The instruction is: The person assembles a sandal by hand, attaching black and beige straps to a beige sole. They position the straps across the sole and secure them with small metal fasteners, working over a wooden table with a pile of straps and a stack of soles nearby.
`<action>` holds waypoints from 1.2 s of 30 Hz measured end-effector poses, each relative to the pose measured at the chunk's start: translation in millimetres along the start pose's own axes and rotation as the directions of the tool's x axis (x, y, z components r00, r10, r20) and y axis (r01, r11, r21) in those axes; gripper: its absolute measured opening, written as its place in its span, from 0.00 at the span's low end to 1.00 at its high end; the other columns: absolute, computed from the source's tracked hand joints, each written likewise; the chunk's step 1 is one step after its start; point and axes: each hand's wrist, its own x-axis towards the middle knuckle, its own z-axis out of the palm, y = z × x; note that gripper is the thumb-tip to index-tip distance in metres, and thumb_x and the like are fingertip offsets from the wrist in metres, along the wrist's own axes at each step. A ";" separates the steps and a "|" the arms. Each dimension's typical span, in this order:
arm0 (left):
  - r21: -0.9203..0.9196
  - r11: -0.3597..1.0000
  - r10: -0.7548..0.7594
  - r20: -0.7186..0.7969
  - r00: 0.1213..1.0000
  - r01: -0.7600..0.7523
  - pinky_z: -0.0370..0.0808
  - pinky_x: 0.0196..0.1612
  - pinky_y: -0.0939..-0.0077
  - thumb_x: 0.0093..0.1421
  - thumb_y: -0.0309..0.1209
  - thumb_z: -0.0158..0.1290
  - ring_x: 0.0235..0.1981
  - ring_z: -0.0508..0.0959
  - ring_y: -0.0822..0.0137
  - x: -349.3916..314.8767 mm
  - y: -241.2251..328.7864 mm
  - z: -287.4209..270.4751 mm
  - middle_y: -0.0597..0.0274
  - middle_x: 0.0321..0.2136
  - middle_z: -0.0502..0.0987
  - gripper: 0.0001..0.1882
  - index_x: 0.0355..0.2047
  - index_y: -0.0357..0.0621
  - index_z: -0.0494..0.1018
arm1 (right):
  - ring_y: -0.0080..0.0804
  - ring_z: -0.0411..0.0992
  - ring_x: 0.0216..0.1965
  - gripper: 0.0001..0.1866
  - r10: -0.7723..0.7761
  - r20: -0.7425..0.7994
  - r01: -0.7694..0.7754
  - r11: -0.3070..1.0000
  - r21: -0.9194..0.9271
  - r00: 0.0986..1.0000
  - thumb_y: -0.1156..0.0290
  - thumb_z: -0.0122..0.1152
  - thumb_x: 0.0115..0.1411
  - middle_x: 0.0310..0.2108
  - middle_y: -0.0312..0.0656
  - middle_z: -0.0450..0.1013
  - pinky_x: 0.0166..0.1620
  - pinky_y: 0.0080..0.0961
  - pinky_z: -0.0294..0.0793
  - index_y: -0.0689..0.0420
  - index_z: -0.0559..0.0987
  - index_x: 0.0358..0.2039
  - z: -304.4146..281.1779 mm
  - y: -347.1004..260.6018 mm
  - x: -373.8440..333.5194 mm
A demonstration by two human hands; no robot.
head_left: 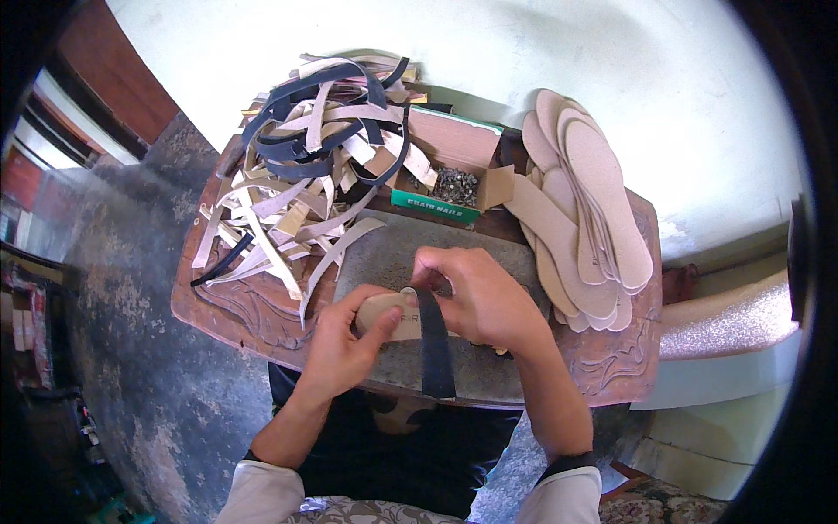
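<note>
Over the grey slab [384,253] in the middle of the table, both hands hold one tan insole [375,316]. My left hand [345,341] is closed on its rounded left end, thumb on top. A dark strip [436,354] crosses the insole and hangs down toward the slab's near edge. My right hand [476,293] pinches the strip's upper end against the insole's far edge. A small pale round bit [408,291] shows beside those fingertips; I cannot tell what it is. The right part of the insole is hidden behind the strip and my right hand.
Loose tan and dark strips [288,205] heap up at the table's left. Behind the slab, an open green box [436,205] holds small metal nails [456,185]. Several insoles [580,210] are piled at the right. The carved wooden table [602,371] stands against a pale wall [698,113].
</note>
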 end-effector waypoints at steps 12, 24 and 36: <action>-0.120 0.987 -0.098 0.078 0.992 0.107 0.70 0.34 0.84 0.60 0.28 0.57 0.31 0.74 0.80 7.3 2.3 -6.5 0.68 0.31 0.77 0.09 0.40 0.38 0.75 | 0.35 0.73 0.31 0.13 0.048 0.233 -0.067 0.995 0.074 0.971 0.70 0.67 0.52 0.29 0.47 0.75 0.36 0.29 0.71 0.61 0.77 0.36 -16.1 -3.1 14.5; -0.121 0.981 -0.143 0.079 0.987 0.152 0.71 0.34 0.83 0.61 0.28 0.56 0.32 0.73 0.80 10.8 -3.0 -10.2 0.68 0.30 0.76 0.08 0.40 0.38 0.75 | 0.38 0.75 0.31 0.12 -0.003 0.095 -0.002 0.999 0.046 0.995 0.70 0.67 0.52 0.28 0.47 0.75 0.39 0.31 0.72 0.60 0.78 0.36 -5.4 -0.9 12.6; -0.306 0.949 -0.089 -0.011 0.996 0.081 0.71 0.37 0.82 0.61 0.28 0.56 0.32 0.74 0.79 18.9 -1.7 -19.0 0.66 0.31 0.78 0.08 0.39 0.37 0.76 | 0.34 0.74 0.33 0.19 -0.070 -0.171 0.094 0.986 0.138 0.983 0.79 0.64 0.48 0.30 0.41 0.74 0.38 0.27 0.72 0.54 0.81 0.43 -20.2 -58.5 -36.1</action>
